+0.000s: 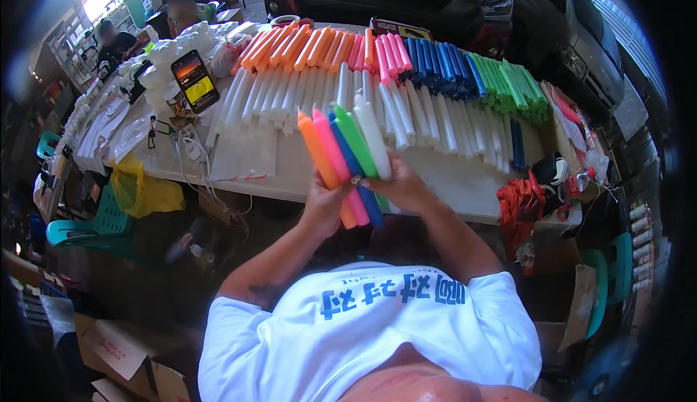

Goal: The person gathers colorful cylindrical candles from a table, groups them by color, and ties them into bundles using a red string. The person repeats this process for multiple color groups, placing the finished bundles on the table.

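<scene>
Between my hands, above the near edge of the table point(290, 184), is a fanned bundle of long candles, tips up. From left to right they are an orange candle point(317, 151), a pink candle point(331, 148), a blue candle point(372, 209), a green candle point(354, 140) and a white candle point(372, 137). My left hand point(327, 200) is closed around the orange and pink side. My right hand point(401, 182) grips the white and green side. Both thumbs meet over the blue one. Fingers behind the bundle are hidden.
Beyond lie rows of orange candles point(279, 47), pink candles point(392, 55), blue candles point(439, 68), green candles point(515, 90) and white candles point(272, 97). A phone point(194, 81) leans at left. A yellow bag point(145, 193) and red bag point(519, 209) hang off the table. Teal chairs point(94, 224) flank it.
</scene>
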Available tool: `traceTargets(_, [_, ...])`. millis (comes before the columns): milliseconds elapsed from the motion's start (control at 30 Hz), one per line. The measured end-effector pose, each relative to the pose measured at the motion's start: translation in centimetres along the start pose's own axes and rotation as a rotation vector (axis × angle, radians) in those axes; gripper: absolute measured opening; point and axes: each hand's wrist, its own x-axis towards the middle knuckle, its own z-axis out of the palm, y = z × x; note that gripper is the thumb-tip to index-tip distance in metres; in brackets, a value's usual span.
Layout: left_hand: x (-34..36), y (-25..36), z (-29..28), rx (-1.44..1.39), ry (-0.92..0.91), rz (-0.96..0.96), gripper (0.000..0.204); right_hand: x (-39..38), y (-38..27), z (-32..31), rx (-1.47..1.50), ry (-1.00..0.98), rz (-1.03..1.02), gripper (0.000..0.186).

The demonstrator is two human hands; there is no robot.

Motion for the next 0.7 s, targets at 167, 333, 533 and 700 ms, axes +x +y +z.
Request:
traceTargets(167, [4.9, 1.4, 0.4, 0.320, -0.265, 0.235, 0.051, 0.7, -0.1, -1.8, 0.017, 0.098, -0.270, 0.053])
traceTargets(333, [7.2, 0.1, 0.1, 0.428, -0.379, 0.171, 0.051, 0.9, 2.8, -2.4, 0.071, 0.148, -0.191, 0.047])
traceTargets(533, [7.6, -0.2, -1.5, 0.574, -0.413, 0.016, 0.036, 0.3, 4.0, -3.0, 0.073, 0.148, -0.073, 0.043])
traceTargets(700, [7.9, -0.3, -1.8, 0.500, -0.438, 0.050, 0.027, 0.4, 3.3, -2.9, 0.096, 0.137, -0.069, 0.039])
